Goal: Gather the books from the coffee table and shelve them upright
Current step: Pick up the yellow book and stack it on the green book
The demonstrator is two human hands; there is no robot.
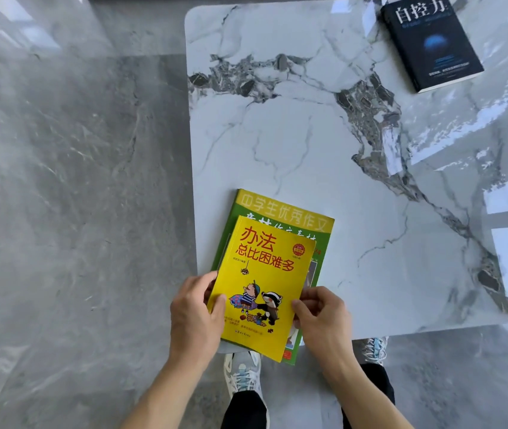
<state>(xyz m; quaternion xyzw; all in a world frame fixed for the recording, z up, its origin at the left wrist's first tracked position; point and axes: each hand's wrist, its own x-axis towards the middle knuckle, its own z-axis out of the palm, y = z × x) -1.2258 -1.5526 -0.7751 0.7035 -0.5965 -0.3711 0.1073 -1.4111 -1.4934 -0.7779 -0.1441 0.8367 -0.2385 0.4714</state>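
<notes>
floor: glossy grey veined stone tiles (pixel 70 187) | furniture: white marble-look table with dark grey veins, rounded corners (pixel 293 134) | light: bright window reflections along the table's right edge and far-left floor

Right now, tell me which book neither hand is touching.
The dark blue book at the table's far right corner. The yellow book and green book beneath are held.

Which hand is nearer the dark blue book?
Right. The right hand grips the yellow book's right edge, below and left of the dark blue book. The left hand holds the opposite edge, farther away.
</notes>
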